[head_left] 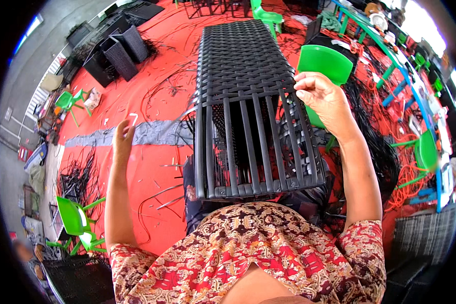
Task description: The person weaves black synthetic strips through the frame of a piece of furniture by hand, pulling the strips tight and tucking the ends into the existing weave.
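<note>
A tall black woven piece [240, 55] of flat plastic strips rests across my lap. Its far part is closely woven, while the near part shows bare lengthwise strips [262, 137] with gaps between them. At its right edge my right hand [323, 99] is closed, thumb and forefinger brought together beside the last woven row; what lies between the fingertips is too small to make out. Off to the left, apart from the piece, my left hand [123, 136] is raised over the floor with its fingers apart. I see nothing in it.
A green chair [325, 63] stands just behind my right hand. Another green chair [73, 218] is at the near left. Black woven furniture pieces [119, 55] stand at the far left. Loose black strips [78, 177] litter the red floor covering [157, 172]. A long blue-green bench [405, 76] runs along the right.
</note>
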A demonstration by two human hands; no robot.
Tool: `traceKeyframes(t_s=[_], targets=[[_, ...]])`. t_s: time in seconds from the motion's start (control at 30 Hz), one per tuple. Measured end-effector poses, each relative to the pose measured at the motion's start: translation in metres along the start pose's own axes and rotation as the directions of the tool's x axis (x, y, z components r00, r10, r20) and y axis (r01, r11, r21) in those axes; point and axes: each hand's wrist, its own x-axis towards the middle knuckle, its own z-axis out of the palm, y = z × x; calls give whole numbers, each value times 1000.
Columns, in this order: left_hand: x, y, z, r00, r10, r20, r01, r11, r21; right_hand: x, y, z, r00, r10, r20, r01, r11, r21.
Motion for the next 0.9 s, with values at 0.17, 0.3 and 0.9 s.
traceKeyframes(t_s=[0.17, 0.3, 0.9], targets=[[-1, 155, 33, 917, 212, 337, 65, 754, -653, 7, 9, -4, 1000, 28, 8, -29, 995, 99], [4, 203, 26, 878, 130, 461, 199, 777, -598, 11, 11, -6, 996, 79, 48, -86, 982, 169], [16, 148, 51, 710, 703, -39, -694, 708, 127, 24, 7, 22, 992, -32, 126, 32, 999, 5]])
